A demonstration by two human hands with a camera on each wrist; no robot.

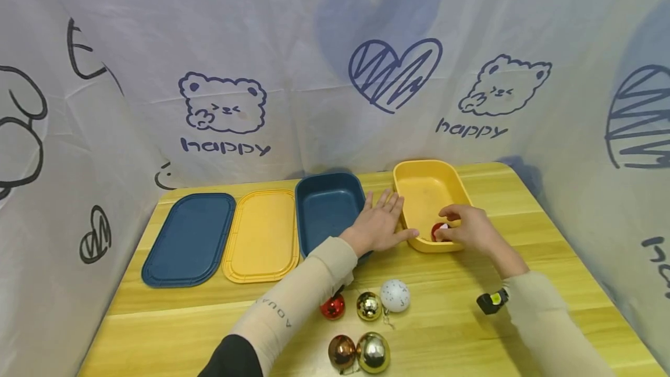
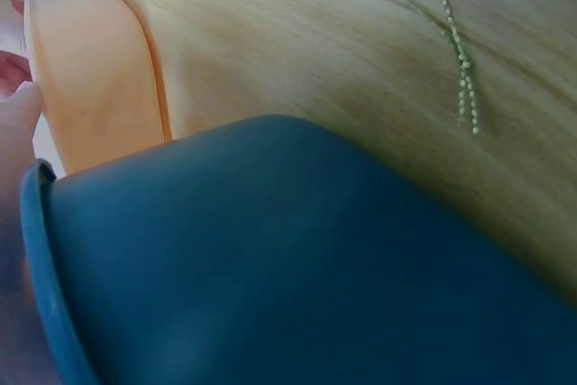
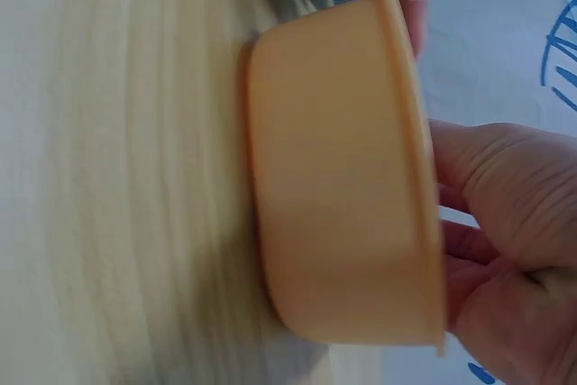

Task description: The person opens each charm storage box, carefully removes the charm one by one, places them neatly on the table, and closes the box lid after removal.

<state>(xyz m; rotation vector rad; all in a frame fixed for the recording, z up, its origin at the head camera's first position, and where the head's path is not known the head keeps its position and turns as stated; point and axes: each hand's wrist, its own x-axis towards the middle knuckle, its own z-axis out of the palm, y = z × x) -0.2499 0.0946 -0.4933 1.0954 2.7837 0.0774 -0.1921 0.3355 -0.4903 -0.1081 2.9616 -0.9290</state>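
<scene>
My right hand (image 1: 470, 230) reaches over the near end of the yellow box (image 1: 423, 191). Its thumb and fingers hold a small red-and-white bauble (image 1: 438, 230) low inside the box, partly hidden by the fingers. The right wrist view shows this hand behind the box's wall (image 3: 343, 178), which hides the bauble. My left hand (image 1: 378, 226) is spread flat, its fingers straight, between the blue box (image 1: 331, 205) and the yellow one. Its fingertips and thumb lie right at the yellow box's left rim, while the palm overlaps the blue box's right edge.
A blue lid (image 1: 189, 240) and a yellow lid (image 1: 263, 236) lie to the left. Nearer me are a red bauble (image 1: 333, 307), a small gold bauble (image 1: 369, 306), a speckled white bauble (image 1: 395, 295), a copper bauble (image 1: 342, 352) and a larger gold bauble (image 1: 373, 352). Printed cloth (image 1: 309, 103) hangs behind.
</scene>
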